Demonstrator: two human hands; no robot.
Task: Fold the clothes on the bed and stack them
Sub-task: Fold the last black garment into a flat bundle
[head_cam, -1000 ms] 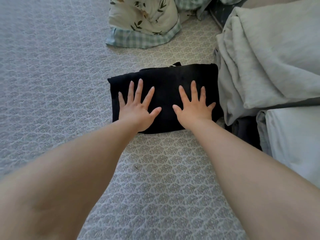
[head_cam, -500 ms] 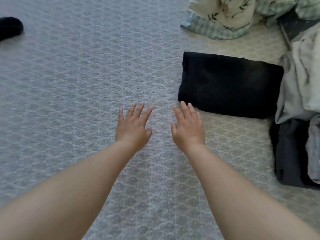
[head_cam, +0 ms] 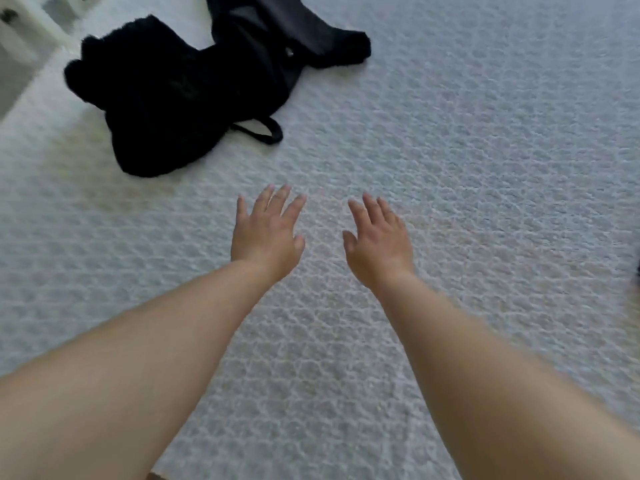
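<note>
Head view shows both your hands out over the bedspread [head_cam: 485, 168] with nothing in them. Your left hand [head_cam: 265, 233] has its fingers straight and a little spread; your right hand [head_cam: 379, 240] has them straight and closer together, thumb out to the side. Whether the palms touch the cover cannot be told.

The next piece to fold looks to be the crumpled black garment [head_cam: 166, 98] — it lies up and to your left, well apart from both hands, with a thin strap loop [head_cam: 263, 131] trailing off its near edge and a smoother dark part running toward the top of the picture.

Reach for it with the left hand first, taking the near edge of the body, not the strap, which would only stretch. Drag it onto the open stretch of cover in front of you, then use both hands to find two corners and shake it flat before making any fold — the fuzzy cloth looks bulky, so smooth each layer firmly.
</note>
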